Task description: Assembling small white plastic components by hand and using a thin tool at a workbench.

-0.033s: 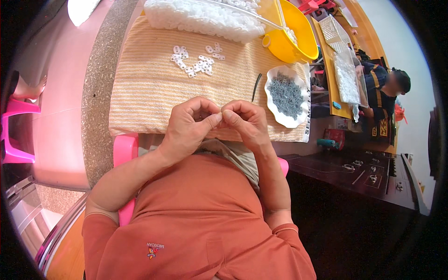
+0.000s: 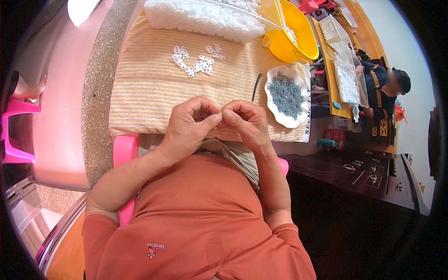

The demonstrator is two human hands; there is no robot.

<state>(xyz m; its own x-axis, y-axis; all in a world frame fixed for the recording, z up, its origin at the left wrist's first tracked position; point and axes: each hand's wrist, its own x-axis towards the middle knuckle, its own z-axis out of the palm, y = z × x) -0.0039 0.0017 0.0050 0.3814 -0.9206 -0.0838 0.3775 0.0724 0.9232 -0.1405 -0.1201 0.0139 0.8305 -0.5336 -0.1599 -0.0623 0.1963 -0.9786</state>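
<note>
Hands meet at the near edge of a striped orange towel in the head view. Left hand and right hand are both curled, fingertips pinched together and touching each other at the middle; whatever sits between them is too small to make out. Farther up the towel lies a loose cluster of small white rings, well apart from the hands. Just right of the right hand, a white scalloped dish holds a heap of small grey pieces. Beyond are a clear bag of white parts and a yellow bowl. Another person sits at the far right.
</note>
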